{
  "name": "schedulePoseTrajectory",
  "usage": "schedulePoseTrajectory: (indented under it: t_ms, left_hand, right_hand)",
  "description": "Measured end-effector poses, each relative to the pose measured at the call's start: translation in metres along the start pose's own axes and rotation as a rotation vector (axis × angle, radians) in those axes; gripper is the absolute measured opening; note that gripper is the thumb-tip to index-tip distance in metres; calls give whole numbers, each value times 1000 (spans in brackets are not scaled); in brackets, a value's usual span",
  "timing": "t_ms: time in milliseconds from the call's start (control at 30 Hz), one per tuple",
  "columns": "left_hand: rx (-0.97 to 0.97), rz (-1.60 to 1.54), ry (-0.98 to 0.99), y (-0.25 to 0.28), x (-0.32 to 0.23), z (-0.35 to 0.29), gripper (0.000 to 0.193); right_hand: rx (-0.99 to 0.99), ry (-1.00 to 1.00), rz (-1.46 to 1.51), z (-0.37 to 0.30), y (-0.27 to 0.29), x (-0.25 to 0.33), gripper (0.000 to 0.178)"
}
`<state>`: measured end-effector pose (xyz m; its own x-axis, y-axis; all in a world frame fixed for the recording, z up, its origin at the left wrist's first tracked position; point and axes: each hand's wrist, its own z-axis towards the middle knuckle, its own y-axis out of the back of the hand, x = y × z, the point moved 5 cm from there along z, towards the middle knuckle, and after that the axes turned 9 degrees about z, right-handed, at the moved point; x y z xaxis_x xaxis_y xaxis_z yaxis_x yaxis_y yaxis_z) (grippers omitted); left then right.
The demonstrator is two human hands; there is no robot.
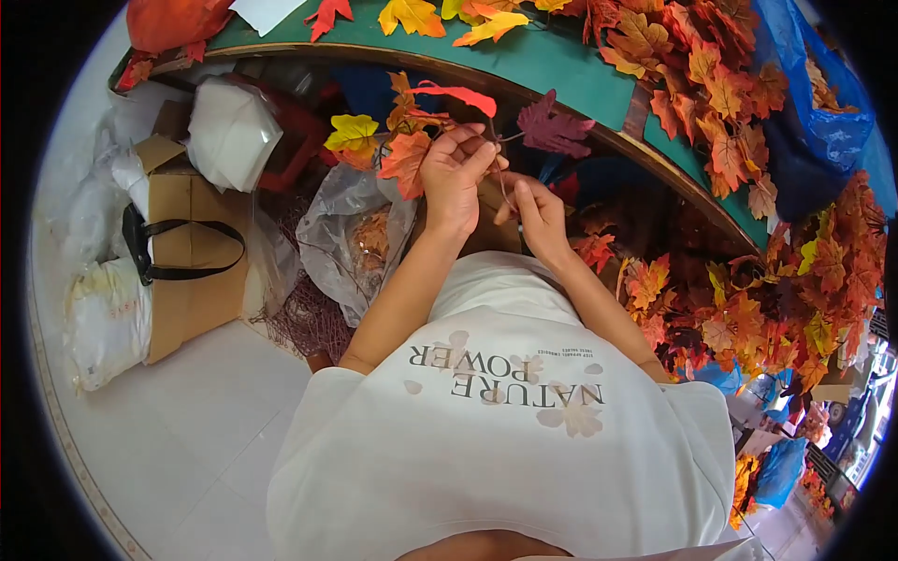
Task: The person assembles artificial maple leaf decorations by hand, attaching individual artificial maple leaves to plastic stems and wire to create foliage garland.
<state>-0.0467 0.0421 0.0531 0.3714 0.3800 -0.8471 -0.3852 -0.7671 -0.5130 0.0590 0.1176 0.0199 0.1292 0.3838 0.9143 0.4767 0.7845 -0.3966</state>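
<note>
My left hand (454, 182) is closed in a pinch on the thin stem of an artificial maple leaf branch, held just off the table's near edge. On the branch's left side are a yellow leaf (354, 136) and an orange leaf (405, 164). A red leaf (458, 96) stands above my fingers, and a dark purple leaf (554, 126) sticks out to the right. Lower down, my right hand (540, 220) pinches the thin brownish stem (503, 187) between thumb and fingers. Part of the stem is hidden behind my left fingers.
A green-topped table (580, 70) curves across the far side, with loose maple leaves (412, 17) on it. Heaps of orange leaves (720, 84) and a blue plastic bag (823, 131) lie at the right. At the left stand a cardboard box (192, 262) and a clear plastic bag (327, 224).
</note>
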Motion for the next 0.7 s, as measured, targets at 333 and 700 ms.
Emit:
schedulePoseTrajectory:
  t_ms: [333, 700]
  left_hand:
    - [47, -140, 366, 17, 32, -11, 22]
    - [119, -45, 51, 33, 14, -3, 7]
  right_hand:
    - [109, 587, -815, 11, -8, 40, 13]
    - [330, 646, -951, 24, -23, 60, 15]
